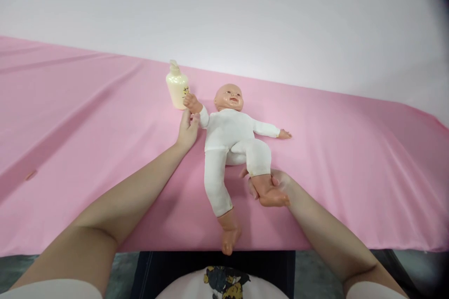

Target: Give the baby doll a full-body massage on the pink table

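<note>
A baby doll [229,126] with a white cloth body lies on its back on the pink cloth, head away from me. Its arm on the left is bent up, and my left hand [188,130] has its fingers closed round that forearm near the wrist. The doll's leg on the right is raised and bent at the knee. My right hand [273,182] is under and around that ankle, partly hidden behind the foot. The other leg lies stretched toward me, its foot at the cloth's front edge.
A cream pump bottle [177,88] stands just behind my left hand, close to the doll's raised hand. The pink cloth [351,173] covers the table, with a white surface [245,18] behind it. A small brownish piece [31,175] lies at the far left.
</note>
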Demonstrator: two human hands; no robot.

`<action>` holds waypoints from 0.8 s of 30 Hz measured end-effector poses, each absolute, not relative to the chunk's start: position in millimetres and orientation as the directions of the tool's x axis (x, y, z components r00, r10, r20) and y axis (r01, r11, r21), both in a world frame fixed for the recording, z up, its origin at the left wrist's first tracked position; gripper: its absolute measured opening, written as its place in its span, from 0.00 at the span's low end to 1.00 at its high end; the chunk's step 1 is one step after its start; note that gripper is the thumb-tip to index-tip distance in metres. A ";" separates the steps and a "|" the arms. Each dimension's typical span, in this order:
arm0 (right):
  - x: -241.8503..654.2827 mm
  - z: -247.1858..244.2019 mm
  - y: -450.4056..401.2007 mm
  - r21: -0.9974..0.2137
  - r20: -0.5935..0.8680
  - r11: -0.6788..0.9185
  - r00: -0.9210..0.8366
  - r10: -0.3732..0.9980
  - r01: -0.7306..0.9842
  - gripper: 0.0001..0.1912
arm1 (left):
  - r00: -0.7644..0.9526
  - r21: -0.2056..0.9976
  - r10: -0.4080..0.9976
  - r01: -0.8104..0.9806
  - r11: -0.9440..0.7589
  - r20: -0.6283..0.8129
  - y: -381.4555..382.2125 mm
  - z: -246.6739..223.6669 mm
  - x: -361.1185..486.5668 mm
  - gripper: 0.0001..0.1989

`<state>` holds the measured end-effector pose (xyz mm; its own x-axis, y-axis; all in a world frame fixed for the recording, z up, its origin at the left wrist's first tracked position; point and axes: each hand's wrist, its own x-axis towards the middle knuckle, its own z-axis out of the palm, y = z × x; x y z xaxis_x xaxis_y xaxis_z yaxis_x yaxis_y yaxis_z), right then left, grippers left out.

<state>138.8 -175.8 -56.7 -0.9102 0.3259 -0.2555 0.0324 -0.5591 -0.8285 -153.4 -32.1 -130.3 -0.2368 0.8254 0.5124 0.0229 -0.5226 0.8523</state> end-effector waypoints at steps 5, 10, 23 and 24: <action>132.8 -50.3 -170.3 -0.828 -0.114 -0.548 -0.993 -0.043 0.119 0.42 | -0.340 0.898 0.887 -0.199 -0.393 0.313 -28.9 -129.2 -157.3 0.34; 129.3 -43.3 -171.4 -0.769 -0.428 -0.427 -0.879 -0.210 0.476 0.39 | -0.385 0.899 0.918 -0.360 -0.248 0.099 -15.6 -141.6 -161.3 0.34; 122.9 -61.0 -167.8 -0.838 0.028 -0.523 -0.944 -0.330 0.158 0.62 | -0.390 0.885 0.915 -0.383 -0.264 0.104 -17.6 -139.5 -160.1 0.30; 122.5 -61.7 -167.6 -0.829 0.103 -0.552 -0.943 -0.316 0.094 0.62 | -0.377 0.891 0.914 -0.350 -0.291 0.151 -19.3 -138.4 -159.8 0.31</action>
<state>122.5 -167.6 -61.7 -0.9432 -0.3158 0.1035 0.0939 -0.5520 -0.8286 -159.8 -19.3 -138.4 -0.3766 0.9140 0.1508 -0.3497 -0.2910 0.8905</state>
